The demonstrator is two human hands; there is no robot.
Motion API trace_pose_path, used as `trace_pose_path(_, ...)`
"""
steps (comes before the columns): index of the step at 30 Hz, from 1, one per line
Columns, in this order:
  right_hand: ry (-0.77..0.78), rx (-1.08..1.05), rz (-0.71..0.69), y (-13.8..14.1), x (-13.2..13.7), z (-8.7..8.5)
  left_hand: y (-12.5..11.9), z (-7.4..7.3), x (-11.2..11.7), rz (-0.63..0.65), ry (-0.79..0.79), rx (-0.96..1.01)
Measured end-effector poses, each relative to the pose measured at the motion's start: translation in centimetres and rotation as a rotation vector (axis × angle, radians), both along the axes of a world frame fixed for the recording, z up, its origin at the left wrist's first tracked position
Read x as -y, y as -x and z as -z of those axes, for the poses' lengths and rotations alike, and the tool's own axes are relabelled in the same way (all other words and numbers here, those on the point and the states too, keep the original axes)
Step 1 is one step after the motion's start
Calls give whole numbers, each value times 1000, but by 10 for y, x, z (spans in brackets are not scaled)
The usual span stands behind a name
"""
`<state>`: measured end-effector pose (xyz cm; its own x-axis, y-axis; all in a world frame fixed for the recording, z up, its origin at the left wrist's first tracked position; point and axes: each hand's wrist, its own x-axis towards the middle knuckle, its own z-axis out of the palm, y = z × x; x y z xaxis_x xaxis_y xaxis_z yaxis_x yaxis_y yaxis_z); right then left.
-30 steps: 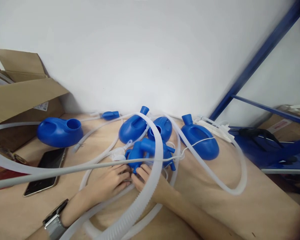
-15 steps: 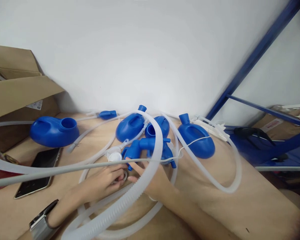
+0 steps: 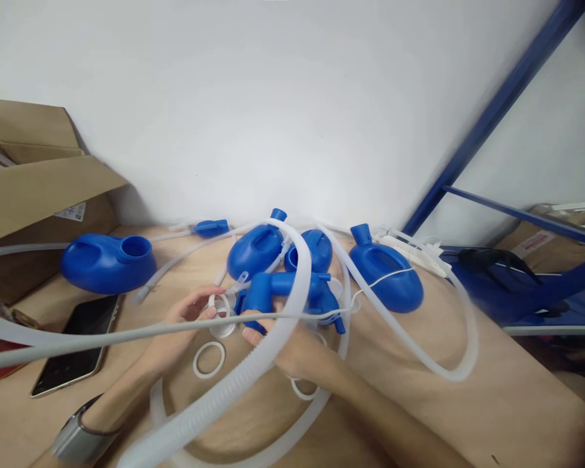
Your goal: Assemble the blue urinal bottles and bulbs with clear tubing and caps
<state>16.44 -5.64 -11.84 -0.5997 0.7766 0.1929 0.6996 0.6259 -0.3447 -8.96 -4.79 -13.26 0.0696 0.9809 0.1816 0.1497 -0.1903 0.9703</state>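
Note:
My left hand [image 3: 192, 312] is closed, thumb and fingers pinching the rim of a translucent white cap [image 3: 224, 325] with a small strap. My right hand [image 3: 287, 344] grips the lower end of a blue elbow-shaped tube fitting [image 3: 259, 292]; part of that hand is hidden behind a hose. On the table below my left hand lies a white ring [image 3: 209, 360]. Another white ring [image 3: 303, 390] sits under my right wrist. A thick translucent corrugated hose [image 3: 273, 348] loops in front of both hands.
Several blue jugs [image 3: 104, 263] stand along the back, one wrapped by a white cord [image 3: 387, 275]. At left are an open cardboard box [image 3: 43, 188] and a phone [image 3: 73, 344]. A white power strip [image 3: 414, 257] lies near the blue metal frame [image 3: 497, 117] at right.
My left hand has moved up and left from beside the fitting to the white cap, uncovering the ring on the table. My right hand stays at the blue fitting.

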Motion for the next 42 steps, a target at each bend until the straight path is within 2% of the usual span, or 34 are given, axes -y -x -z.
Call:
trace_pose_path(4, 84, -93, 43, -8, 2, -1, -1, 6, -6, -162, -68, 88)
trace_pose_path(7, 29, -125, -4, -7, 1, 0, -5, 6, -7, -208, -38, 142)
trace_pose_path(11, -66, -96, -48, -6, -2, -5, -13, -2, -3, -231, 31, 429)
trace_pose_path(14, -92, -127, -183, -12, -5, -14, -17, -10, 0, -237, 88, 580)
trace_pose_path(17, -91, -116, -329, -20, -9, -19, -16, -14, 3, -198, 44, 497)
trace_pose_path(21, 18, -131, -326, -28, -19, -12, -18, -13, 8, -91, 11, 298)
trace_pose_path(24, 170, -292, -315, -32, -25, -4, -20, -11, 10, -107, 15, 304)
trace_pose_path(28, 340, -549, -333, -29, -23, -2, -19, -10, 10, -90, 105, 339)
trace_pose_path(30, 413, -715, -275, -25, -20, -2, -18, -12, 10, -89, 138, 342)
trace_pose_path(32, 488, -935, -158, -17, -17, -2, -19, -18, 8, -91, 139, 338)
trace_pose_path(35, 631, -1267, 40, -7, -18, -5, -28, -31, 4, -70, 86, 289)
trace_pose_path(37, 693, -1414, 141, -3, -21, -9, -39, -42, -1, -33, 38, 232)
trace_pose_path(42, 596, -1554, 325, -10, -37, -22, -64, -68, -26, 83, -11, 170)
